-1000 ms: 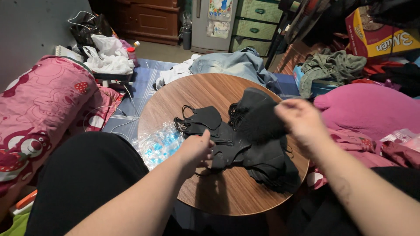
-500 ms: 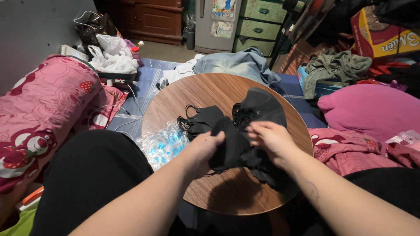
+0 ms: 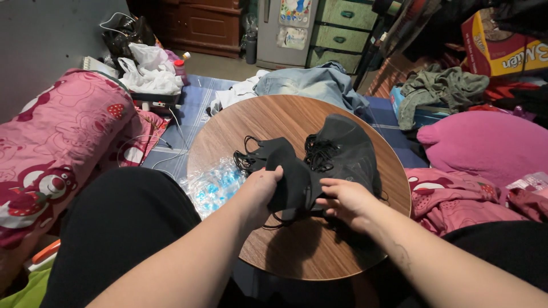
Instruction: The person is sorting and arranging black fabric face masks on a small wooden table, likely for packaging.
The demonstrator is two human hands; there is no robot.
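A round wooden table (image 3: 268, 122) carries a heap of black face masks (image 3: 342, 148) with tangled ear loops. My left hand (image 3: 261, 188) pinches the left edge of one black mask (image 3: 294, 182), lifted slightly over the table's near half. My right hand (image 3: 345, 202) grips the same mask's right side, so the mask is stretched between both hands. A smaller bunch of black masks (image 3: 262, 151) lies just behind my left hand.
A clear plastic bag with blue print (image 3: 214, 185) hangs off the table's left edge. A pink patterned blanket (image 3: 57, 148) lies to the left, a pink pillow (image 3: 491, 145) to the right. Denim clothes (image 3: 308, 82) and drawers (image 3: 342, 28) are beyond the table.
My right hand came down from above the pile to the mask beside my left hand. Both hands now hold one mask, drawn nearer to me.
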